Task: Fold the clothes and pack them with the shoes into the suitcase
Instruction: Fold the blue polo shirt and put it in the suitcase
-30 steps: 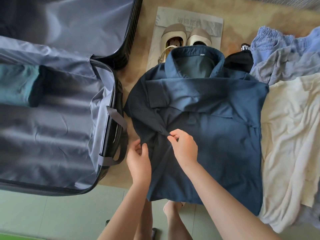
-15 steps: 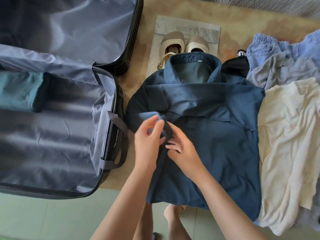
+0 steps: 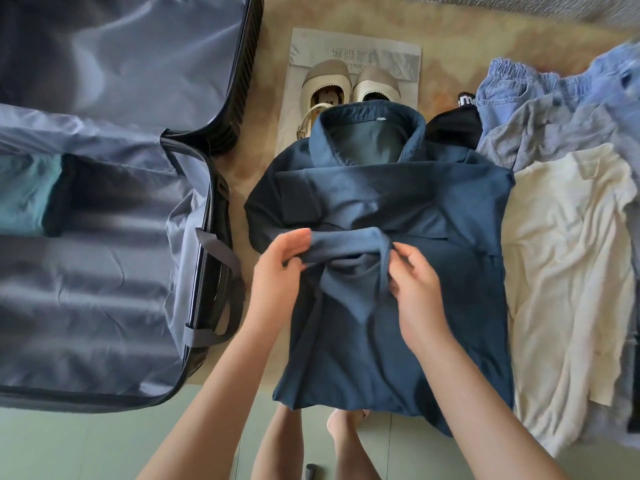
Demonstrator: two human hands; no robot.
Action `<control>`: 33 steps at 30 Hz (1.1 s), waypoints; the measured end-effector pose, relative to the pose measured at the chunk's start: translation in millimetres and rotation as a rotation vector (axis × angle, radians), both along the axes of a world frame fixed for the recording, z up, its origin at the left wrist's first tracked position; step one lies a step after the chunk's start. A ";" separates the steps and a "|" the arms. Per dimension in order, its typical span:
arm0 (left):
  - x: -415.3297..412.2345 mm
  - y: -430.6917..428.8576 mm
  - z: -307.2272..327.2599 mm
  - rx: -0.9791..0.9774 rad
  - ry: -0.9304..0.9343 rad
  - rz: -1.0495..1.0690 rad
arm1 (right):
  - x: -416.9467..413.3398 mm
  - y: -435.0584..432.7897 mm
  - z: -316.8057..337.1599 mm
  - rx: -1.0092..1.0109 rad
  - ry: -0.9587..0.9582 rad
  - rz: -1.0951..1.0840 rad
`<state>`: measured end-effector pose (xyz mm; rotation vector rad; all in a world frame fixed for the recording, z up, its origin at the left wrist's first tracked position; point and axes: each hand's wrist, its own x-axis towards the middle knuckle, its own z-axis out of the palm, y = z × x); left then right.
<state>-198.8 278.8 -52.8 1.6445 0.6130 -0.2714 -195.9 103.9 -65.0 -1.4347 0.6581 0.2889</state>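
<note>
A dark blue collared shirt (image 3: 433,306) lies on the beige mat, collar pointing away from me, its sides folded in. My left hand (image 3: 277,271) pinches the end of a folded sleeve strip and lifts it across the shirt's middle. My right hand (image 3: 415,289) pinches the same strip at its other end, over the shirt's centre. An open suitcase (image 3: 104,306) with grey lining lies to the left, a teal garment (image 3: 27,195) inside it. A pair of beige shoes (image 3: 346,84) stands on a sheet of paper beyond the collar.
To the right lie a cream garment (image 3: 571,271), light blue clothes (image 3: 554,98) and a black item (image 3: 453,126). The beige mat (image 3: 450,46) ends at a green floor (image 3: 86,445) near me. My legs and a foot (image 3: 343,424) show below the shirt.
Both hands moved up from the shirt's left edge. They picked up the sleeve and now stretch it sideways across the shirt's middle.
</note>
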 end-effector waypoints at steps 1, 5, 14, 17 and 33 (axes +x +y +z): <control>0.0 6.1 -6.0 0.242 -0.038 -0.068 | 4.7 -11.7 -1.8 -0.028 0.000 -0.032; 5.1 24.6 -33.1 0.641 -0.112 -0.404 | 16.7 -53.4 -7.7 -0.315 0.110 0.038; 70.7 41.1 -47.3 0.817 -0.140 -0.554 | 23.7 -50.4 -27.5 -0.715 0.180 0.312; 85.9 46.7 -48.5 0.844 -0.044 -0.667 | 22.7 -48.6 -34.5 -0.748 0.156 0.264; 119.4 81.6 -18.9 0.947 -0.207 -0.706 | 53.7 -84.0 -8.0 -0.558 -0.060 0.236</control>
